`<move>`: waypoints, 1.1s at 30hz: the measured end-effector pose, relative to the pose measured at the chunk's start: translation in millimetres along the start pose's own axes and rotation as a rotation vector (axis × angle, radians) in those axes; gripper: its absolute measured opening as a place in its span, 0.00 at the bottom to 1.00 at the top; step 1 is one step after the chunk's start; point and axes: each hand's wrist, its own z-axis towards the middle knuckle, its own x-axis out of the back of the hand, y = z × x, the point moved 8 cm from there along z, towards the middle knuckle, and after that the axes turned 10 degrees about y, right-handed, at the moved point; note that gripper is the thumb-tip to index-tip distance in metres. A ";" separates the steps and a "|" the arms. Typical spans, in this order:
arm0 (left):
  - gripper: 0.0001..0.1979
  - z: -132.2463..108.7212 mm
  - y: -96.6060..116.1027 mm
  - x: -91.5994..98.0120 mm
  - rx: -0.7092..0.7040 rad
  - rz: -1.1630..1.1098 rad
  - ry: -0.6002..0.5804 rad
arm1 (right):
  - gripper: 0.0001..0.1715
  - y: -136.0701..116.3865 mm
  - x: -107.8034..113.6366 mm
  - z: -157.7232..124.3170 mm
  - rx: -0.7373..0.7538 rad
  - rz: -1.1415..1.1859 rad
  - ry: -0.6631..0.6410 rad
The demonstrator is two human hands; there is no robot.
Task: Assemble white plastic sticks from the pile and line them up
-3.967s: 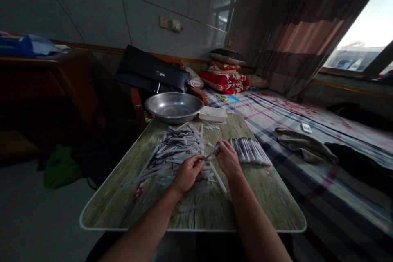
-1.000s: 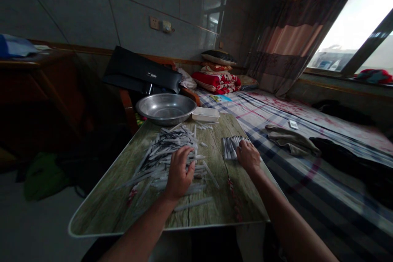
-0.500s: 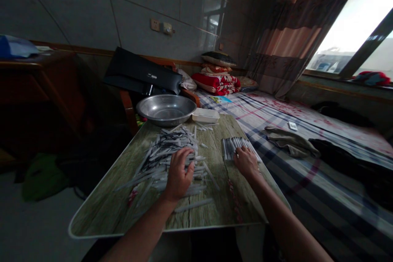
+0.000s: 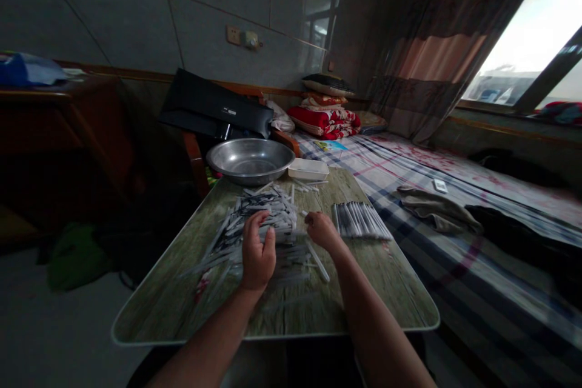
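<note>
A loose heap of thin white and dark sticks covers the middle of a wood-patterned table. My left hand lies on the heap, its fingers curled down among the sticks. My right hand is at the heap's right edge, fingers bent and hidden from me, beside a long white stick. A neat row of white sticks lies side by side to the right of that hand.
A steel basin and a small white tray stand at the table's far end. A bed with a striped sheet runs along the right, with folded blankets at its head. A dark wooden desk is on the left.
My right hand has left the neat row and come back left to the heap's edge. My left hand has shifted slightly forward on the heap.
</note>
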 end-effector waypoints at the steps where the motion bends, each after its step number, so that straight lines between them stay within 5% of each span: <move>1: 0.15 0.4 -2.0 0.9 0.012 -0.007 0.009 | 0.19 2.1 -4.6 0.2 -0.011 0.028 0.023; 8: 0.16 -0.8 -15.7 3.9 0.110 -0.049 0.045 | 0.16 17.5 -3.1 -5.2 -0.025 0.143 0.280; 15: 0.17 -2.0 -22.7 4.0 0.157 -0.066 0.061 | 0.11 -2.8 -12.2 -7.5 0.121 0.207 0.202; 21: 0.17 -1.8 -24.7 5.1 0.175 -0.064 0.073 | 0.17 -19.5 -19.2 -14.1 0.239 0.238 0.115; 33: 0.16 -1.2 -28.3 8.9 0.227 -0.068 0.096 | 0.16 -28.9 -22.7 -19.0 0.226 0.157 0.043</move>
